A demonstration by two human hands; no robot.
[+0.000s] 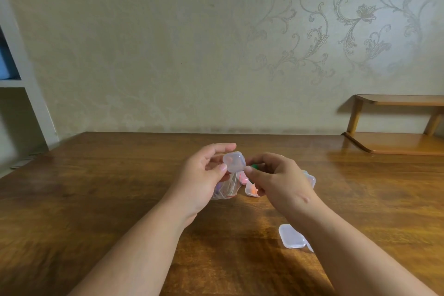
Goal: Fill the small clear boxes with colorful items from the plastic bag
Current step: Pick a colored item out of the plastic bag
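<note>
"Small clear box (234,162), head view, entry one: where are we keeping it?"

"We are holding it raised above the table (120,199) in the left hand (204,175). The thumb is pressing its near edge and the fingers are curling over the far edge, so the hand is clamping it."

"Entry two, the right hand (274,178)?"

"Its fingers are curling together, and we are judging them to be pinching a green item (254,166), with only a sliver showing. The thumb tip is lying just beside the box's lower right corner, perhaps touching."

"Which way is the box lying from that pinch?"

"Directly to its left, at about the same height, just beside. The right hand is doing the feeding and the left is only steadying. The box is turning a broad face toward us, and we are not managing to tell whether its lid is standing open."

"Remaining stock?"

"Plastic bag (227,190) lying on the table beneath the left hand, coloured pieces showing through. Box with orange contents (252,192) sitting beside it. Another box (311,179) peeking out behind the right hand. Empty-looking box (291,235) lying by the right forearm, well apart from the rest."
</note>
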